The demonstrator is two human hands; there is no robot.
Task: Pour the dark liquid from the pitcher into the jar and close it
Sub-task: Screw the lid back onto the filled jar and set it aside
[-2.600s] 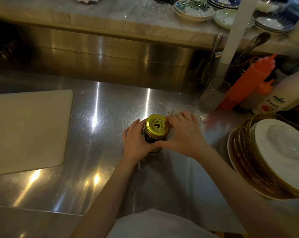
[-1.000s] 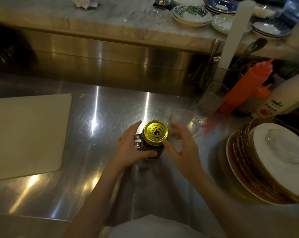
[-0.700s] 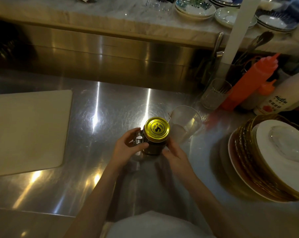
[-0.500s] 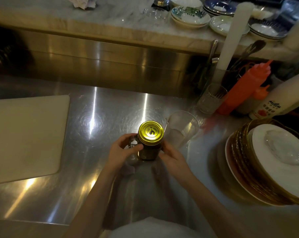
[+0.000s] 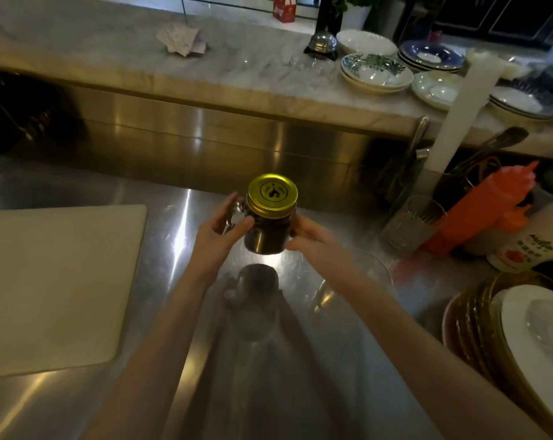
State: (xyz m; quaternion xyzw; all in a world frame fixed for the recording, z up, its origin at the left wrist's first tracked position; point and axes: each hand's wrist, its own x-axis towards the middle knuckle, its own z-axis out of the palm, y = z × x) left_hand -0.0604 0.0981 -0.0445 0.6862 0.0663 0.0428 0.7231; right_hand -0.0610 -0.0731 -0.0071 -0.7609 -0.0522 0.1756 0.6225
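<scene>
The jar [image 5: 268, 231] hung above the steel table [image 5: 161, 217], its glass handle half hidden behind the left hand [image 5: 216, 238], whose fingers curled round it. The right hand [image 5: 313, 241] gripped its dark, smooth right side. A round gold lid [image 5: 272, 193] capped it. The clear pitcher [image 5: 360, 281] lay blurred behind the right wrist.

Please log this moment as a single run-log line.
jar: dark-filled, lifted off counter | gold lid: on | left hand: grips handle side | right hand: holds opposite side
</scene>
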